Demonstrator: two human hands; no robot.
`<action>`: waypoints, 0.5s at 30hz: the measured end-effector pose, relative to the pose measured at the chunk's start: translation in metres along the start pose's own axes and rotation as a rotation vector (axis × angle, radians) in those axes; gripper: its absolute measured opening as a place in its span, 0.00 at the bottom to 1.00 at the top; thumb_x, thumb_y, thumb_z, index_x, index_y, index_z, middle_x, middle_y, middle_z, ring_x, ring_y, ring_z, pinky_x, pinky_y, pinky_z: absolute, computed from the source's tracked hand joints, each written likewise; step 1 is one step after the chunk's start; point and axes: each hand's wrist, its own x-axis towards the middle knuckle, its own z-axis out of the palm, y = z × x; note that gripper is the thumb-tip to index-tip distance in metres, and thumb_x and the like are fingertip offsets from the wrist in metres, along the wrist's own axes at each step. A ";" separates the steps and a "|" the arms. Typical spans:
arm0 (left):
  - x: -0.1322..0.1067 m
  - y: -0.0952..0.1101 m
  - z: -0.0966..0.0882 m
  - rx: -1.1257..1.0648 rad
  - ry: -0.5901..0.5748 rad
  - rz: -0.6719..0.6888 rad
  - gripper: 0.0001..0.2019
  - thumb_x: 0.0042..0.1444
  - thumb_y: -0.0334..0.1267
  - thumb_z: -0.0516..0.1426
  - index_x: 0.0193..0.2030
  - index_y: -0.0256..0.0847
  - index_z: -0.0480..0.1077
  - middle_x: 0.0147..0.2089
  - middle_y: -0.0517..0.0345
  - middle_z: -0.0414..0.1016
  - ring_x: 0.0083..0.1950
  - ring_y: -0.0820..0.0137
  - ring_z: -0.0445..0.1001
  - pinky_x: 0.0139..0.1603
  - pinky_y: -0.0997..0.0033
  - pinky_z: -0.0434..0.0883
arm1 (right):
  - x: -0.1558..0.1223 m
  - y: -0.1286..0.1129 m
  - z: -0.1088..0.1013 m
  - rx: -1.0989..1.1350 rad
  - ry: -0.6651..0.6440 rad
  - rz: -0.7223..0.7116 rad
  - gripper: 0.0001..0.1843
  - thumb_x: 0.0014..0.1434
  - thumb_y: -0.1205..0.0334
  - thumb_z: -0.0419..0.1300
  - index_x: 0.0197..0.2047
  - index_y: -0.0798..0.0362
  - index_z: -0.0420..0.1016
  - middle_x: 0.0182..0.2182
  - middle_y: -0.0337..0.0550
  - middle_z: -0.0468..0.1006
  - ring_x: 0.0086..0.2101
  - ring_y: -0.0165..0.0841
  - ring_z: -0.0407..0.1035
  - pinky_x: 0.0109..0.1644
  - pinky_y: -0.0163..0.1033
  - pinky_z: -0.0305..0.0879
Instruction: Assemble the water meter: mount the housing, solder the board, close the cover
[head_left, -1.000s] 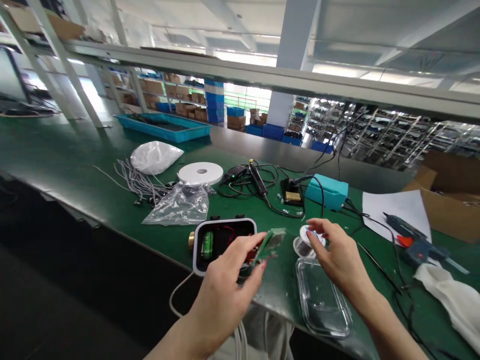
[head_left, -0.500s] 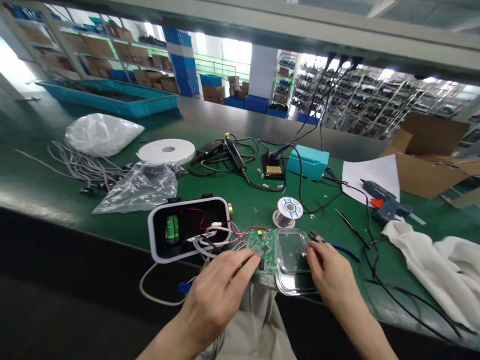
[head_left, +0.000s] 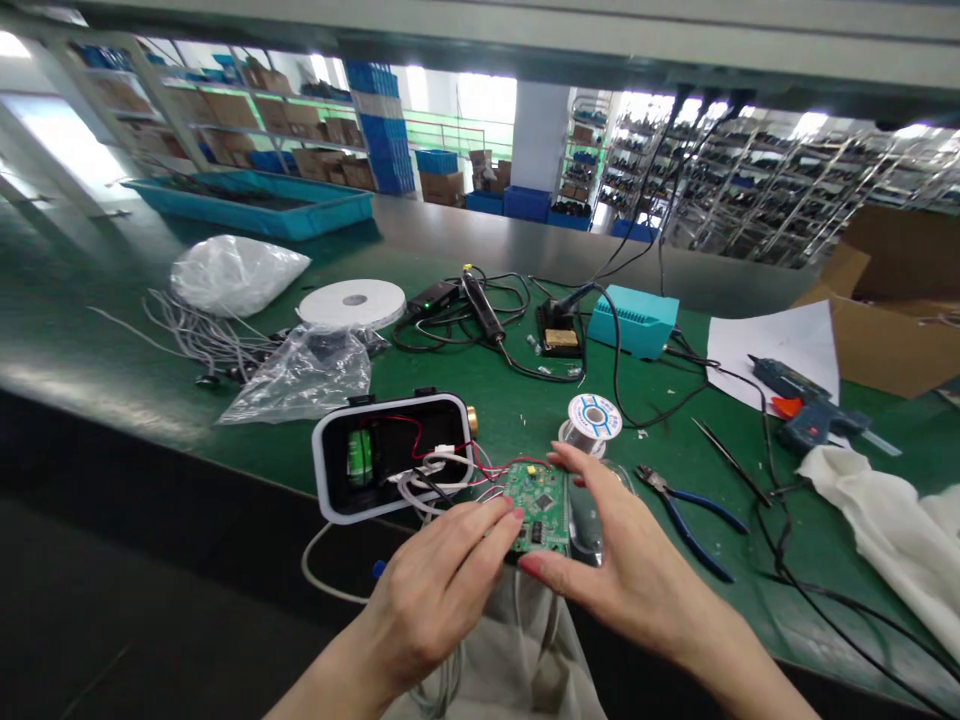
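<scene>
From the head view, the green circuit board (head_left: 538, 508) lies at the front edge of the green surface (head_left: 510, 420), between your hands; your left hand (head_left: 439, 590) comes in from the lower left, its fingertips (head_left: 508, 515) against the board's left edge; your right hand (head_left: 622, 575) is spread wide on the far side, curving around the board's right end; the hands are close together with the board between them, but this view doesn't show whether either one is gripping it.

Red, black and white wires (head_left: 442, 470) run from the board into the open white-rimmed enclosure (head_left: 394, 455), which holds a green battery (head_left: 360, 458); a clear plastic tray (head_left: 586, 530) lies under your right hand, and you can't tell whether the board rests on it.

The board should be light and stiff, but probably fragile at its soldered joints; hold it by its bare edges, clear of the chips and wire joints; the wires tether it, so keep some slack in them; the enclosure will likely be the heavier piece.

A solder spool (head_left: 592, 418) stands just beyond your right hand; blue-handled diagonal cutters (head_left: 679, 520) and tweezers (head_left: 731, 460) lie to its right.
</scene>
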 end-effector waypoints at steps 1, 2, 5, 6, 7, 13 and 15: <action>0.000 0.000 -0.001 -0.004 -0.001 0.009 0.17 0.57 0.23 0.53 0.54 0.29 0.65 0.50 0.43 0.73 0.55 0.65 0.70 0.54 0.67 0.72 | 0.003 0.001 0.001 0.012 -0.009 0.007 0.41 0.52 0.48 0.61 0.63 0.54 0.50 0.59 0.56 0.63 0.57 0.42 0.61 0.59 0.51 0.60; -0.001 0.000 -0.002 -0.005 0.002 0.028 0.17 0.56 0.23 0.54 0.53 0.28 0.65 0.50 0.43 0.73 0.55 0.65 0.70 0.54 0.67 0.72 | 0.006 0.002 0.002 0.023 -0.008 0.007 0.39 0.52 0.48 0.61 0.62 0.54 0.52 0.58 0.55 0.64 0.55 0.42 0.63 0.59 0.51 0.62; 0.000 -0.005 -0.011 0.020 0.053 0.116 0.18 0.54 0.29 0.58 0.52 0.31 0.66 0.50 0.45 0.73 0.54 0.63 0.71 0.54 0.66 0.73 | 0.007 0.005 0.001 0.035 0.023 -0.009 0.36 0.51 0.50 0.62 0.59 0.51 0.55 0.55 0.53 0.67 0.53 0.42 0.65 0.56 0.50 0.64; 0.000 -0.009 -0.016 0.048 0.097 0.119 0.19 0.53 0.32 0.59 0.52 0.33 0.66 0.50 0.47 0.72 0.54 0.62 0.71 0.54 0.65 0.73 | 0.006 0.006 0.000 0.027 0.041 -0.018 0.36 0.51 0.50 0.63 0.59 0.51 0.55 0.54 0.52 0.68 0.53 0.41 0.65 0.55 0.50 0.65; 0.000 -0.016 -0.022 0.092 0.157 0.082 0.20 0.53 0.34 0.59 0.53 0.35 0.66 0.51 0.48 0.71 0.54 0.62 0.71 0.55 0.63 0.72 | 0.004 0.007 0.000 0.014 0.058 -0.028 0.36 0.50 0.50 0.63 0.58 0.50 0.55 0.54 0.51 0.68 0.52 0.41 0.65 0.55 0.49 0.65; 0.001 -0.086 -0.054 -0.099 0.331 -0.698 0.17 0.60 0.39 0.53 0.54 0.38 0.66 0.55 0.55 0.69 0.58 0.61 0.66 0.63 0.56 0.59 | 0.000 0.017 -0.005 -0.091 0.090 -0.083 0.38 0.49 0.48 0.64 0.59 0.50 0.54 0.54 0.50 0.68 0.53 0.41 0.65 0.55 0.48 0.65; 0.000 -0.102 -0.051 -0.404 0.249 -0.821 0.17 0.61 0.44 0.50 0.51 0.37 0.69 0.51 0.54 0.74 0.53 0.62 0.70 0.60 0.57 0.62 | 0.001 0.019 -0.008 -0.094 0.082 -0.081 0.38 0.49 0.49 0.64 0.59 0.49 0.54 0.54 0.50 0.67 0.53 0.41 0.65 0.56 0.48 0.64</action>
